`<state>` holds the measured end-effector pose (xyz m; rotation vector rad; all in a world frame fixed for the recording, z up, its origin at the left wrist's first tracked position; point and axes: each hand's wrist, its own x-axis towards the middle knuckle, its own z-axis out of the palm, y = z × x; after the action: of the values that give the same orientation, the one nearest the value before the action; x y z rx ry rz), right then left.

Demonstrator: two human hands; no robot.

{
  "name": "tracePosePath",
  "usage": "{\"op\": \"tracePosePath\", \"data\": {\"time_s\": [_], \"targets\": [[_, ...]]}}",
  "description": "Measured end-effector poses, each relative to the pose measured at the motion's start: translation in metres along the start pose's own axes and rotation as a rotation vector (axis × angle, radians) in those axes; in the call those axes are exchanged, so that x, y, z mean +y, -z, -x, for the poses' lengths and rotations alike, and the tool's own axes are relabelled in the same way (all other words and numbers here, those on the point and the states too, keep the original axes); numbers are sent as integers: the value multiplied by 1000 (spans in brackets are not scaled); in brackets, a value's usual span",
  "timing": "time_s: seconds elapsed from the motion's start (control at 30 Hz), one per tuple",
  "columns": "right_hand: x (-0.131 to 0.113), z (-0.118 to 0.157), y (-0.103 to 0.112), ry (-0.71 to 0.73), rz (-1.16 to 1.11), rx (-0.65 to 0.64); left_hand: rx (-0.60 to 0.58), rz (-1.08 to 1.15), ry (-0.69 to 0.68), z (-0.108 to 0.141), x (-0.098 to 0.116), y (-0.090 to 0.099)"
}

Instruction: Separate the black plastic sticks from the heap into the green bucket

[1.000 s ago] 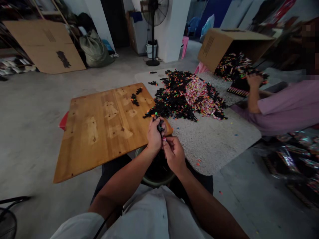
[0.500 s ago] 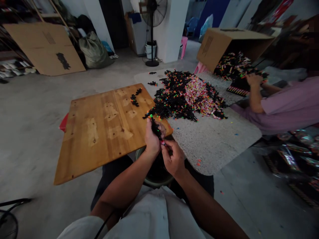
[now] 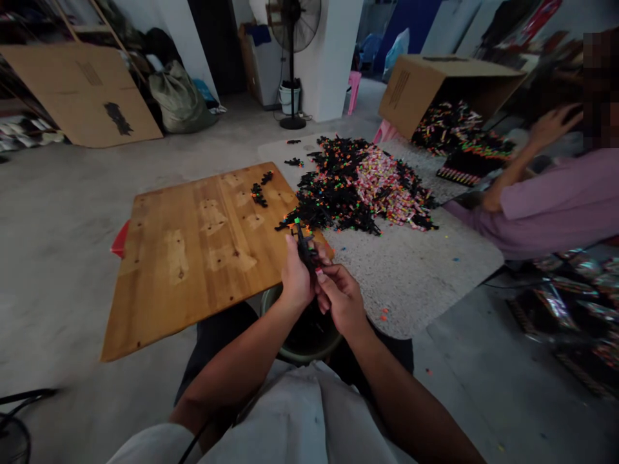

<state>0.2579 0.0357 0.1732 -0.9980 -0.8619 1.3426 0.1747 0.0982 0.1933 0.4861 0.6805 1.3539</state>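
Observation:
My left hand [image 3: 296,274] is wrapped round a small black toy gun [image 3: 304,247] with a green tip, which points up and away from me. At the near end of the gun, my right hand [image 3: 342,298] pinches a small red-and-white piece [image 3: 318,271] between thumb and fingers. Whether that piece is joined to the gun cannot be made out. Both hands meet above a green-rimmed tub [image 3: 300,357] between my knees, its inside dark. Just beyond them lies a heap of black toy guns [image 3: 333,200] with orange and green tips, mixed with pink-and-white pieces [image 3: 382,174].
A wooden board [image 3: 193,258] at left carries a few toy guns [image 3: 259,194]. The speckled tabletop [image 3: 401,277] extends right. A tipped cardboard box [image 3: 411,90] spills more guns. A co-worker in a pink sleeve [image 3: 546,200] sits at right, near plastic-wrapped packs [image 3: 556,309].
My right hand has shifted slightly and its fingers have closed nearer the left hand; more of the gun shows. The co-worker's hand has risen from the guns towards the head.

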Motion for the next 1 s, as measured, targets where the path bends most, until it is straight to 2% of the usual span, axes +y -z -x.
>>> {"op": "tracePosePath", "data": {"time_s": [0.1, 0.23, 0.37, 0.6, 0.7, 0.77, 0.83, 0.9, 1.0], "targets": [[-10, -2, 4, -84, -124, 17, -145, 27, 115, 2, 1, 17], [-21, 1, 8, -189, -211, -56, -349, -45, 228, 4, 5, 41], [-22, 7, 7, -218, -255, -94, -387, -101, 241, 6, 5, 50], [-14, 10, 8, -214, -215, -126, -370, -125, 187, 8, -5, 46], [-2, 1, 21, -229, -187, -114, -435, -234, 198, -2, 2, 55], [8, -5, 37, -250, -116, -130, -527, -382, 225, -14, 16, 68], [20, -7, 55, -279, 47, -178, -597, -544, 267, -33, 33, 84], [30, -7, 74, -308, 291, -257, -526, -665, 237, -59, 48, 100], [37, -12, 96, -226, 694, -382, -200, -983, 17, -111, 54, 115]]}}
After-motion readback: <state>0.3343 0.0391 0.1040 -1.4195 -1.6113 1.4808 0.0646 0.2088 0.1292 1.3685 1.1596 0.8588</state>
